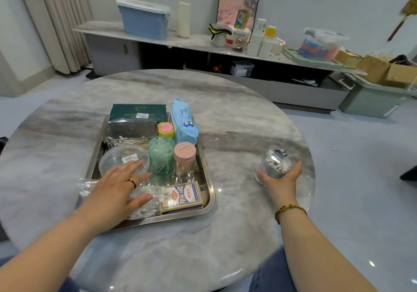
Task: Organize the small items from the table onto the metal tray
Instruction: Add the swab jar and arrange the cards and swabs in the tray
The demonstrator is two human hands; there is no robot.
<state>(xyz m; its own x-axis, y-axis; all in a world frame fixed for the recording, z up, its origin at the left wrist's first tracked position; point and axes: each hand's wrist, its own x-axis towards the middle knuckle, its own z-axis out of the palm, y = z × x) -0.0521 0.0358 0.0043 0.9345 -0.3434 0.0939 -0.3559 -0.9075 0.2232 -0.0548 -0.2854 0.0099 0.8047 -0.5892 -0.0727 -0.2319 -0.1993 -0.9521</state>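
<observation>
One item sits off the metal tray point(209, 187): the glass jar point(274, 163), which my right grip point(281, 180) holds from the near side, thumb and fingers curled round it. It is near the right edge of the bench point(237, 120), well apart from the tray. My left grip point(117, 185) lies flat and spread over a clear bag point(145, 202) at the tray's near-left corner, fingertips touching a round clear tub point(123, 157). I judge this the last pick-up. Next I must carry the jar over and find a gap, perhaps beside the playing cards point(181, 196).
</observation>
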